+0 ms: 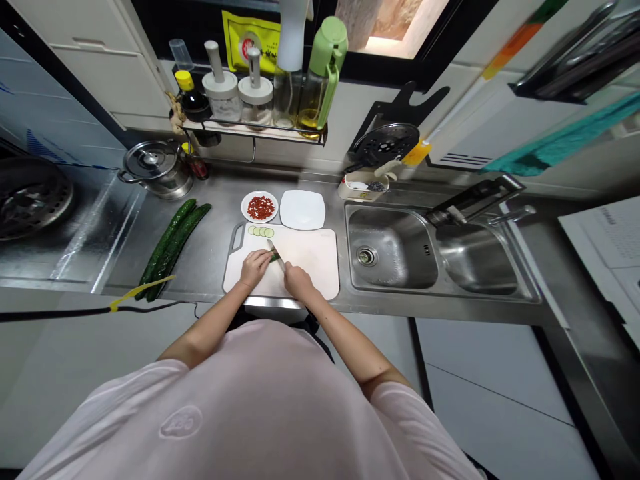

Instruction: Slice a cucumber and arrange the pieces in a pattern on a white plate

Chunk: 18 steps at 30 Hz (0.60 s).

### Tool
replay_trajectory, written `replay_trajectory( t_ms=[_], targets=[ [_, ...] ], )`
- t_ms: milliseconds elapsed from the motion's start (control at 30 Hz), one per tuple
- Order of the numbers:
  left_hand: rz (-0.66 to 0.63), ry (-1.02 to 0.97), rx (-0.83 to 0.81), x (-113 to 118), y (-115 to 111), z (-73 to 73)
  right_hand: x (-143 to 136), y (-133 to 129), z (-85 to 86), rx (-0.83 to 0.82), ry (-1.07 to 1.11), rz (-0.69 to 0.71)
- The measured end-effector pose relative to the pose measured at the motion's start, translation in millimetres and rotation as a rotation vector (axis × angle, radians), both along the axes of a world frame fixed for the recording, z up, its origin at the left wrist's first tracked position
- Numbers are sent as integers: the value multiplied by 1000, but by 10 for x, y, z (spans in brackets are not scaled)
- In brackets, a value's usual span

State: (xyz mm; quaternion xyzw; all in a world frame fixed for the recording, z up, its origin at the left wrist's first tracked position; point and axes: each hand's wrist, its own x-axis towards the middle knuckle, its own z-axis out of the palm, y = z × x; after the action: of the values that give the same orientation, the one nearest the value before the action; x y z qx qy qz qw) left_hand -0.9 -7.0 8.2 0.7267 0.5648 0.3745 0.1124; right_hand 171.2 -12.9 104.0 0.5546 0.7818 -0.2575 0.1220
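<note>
My right hand (pixel 299 283) is closed around the handle of a knife (pixel 277 256), whose blade points up and to the left over the white cutting board (pixel 317 257). Beside the blade, my left hand (pixel 254 268) has its fingers closed over a short dark-green piece of cucumber (pixel 275 257), mostly hidden under them. A row of several pale cucumber slices (pixel 261 231) lies near the board's far left edge. Behind the board stand a plate of chopped red pieces (pixel 261 207) and a white square plate (pixel 303 209).
Two whole cucumbers (pixel 173 247) lie left of the board. A lidded steel pot (pixel 156 167) stands behind them. At right is a double sink (pixel 393 247) with a tap (pixel 480 200). A rack (pixel 255 129) of bottles and jars hangs above the counter.
</note>
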Motion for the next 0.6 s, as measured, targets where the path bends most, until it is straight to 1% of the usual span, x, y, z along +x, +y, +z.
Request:
replay_trajectory(
  t_ms=[200, 467, 600],
  targets=[
    [8, -4, 3, -3, 4, -29, -62, 48, 27, 19, 7, 9],
    [6, 1, 13, 4, -3, -8, 48, -118, 13, -26, -42, -23],
    [8, 1, 10, 7, 0, -10, 48, -98, 30, -45, -48, -15]
  ],
)
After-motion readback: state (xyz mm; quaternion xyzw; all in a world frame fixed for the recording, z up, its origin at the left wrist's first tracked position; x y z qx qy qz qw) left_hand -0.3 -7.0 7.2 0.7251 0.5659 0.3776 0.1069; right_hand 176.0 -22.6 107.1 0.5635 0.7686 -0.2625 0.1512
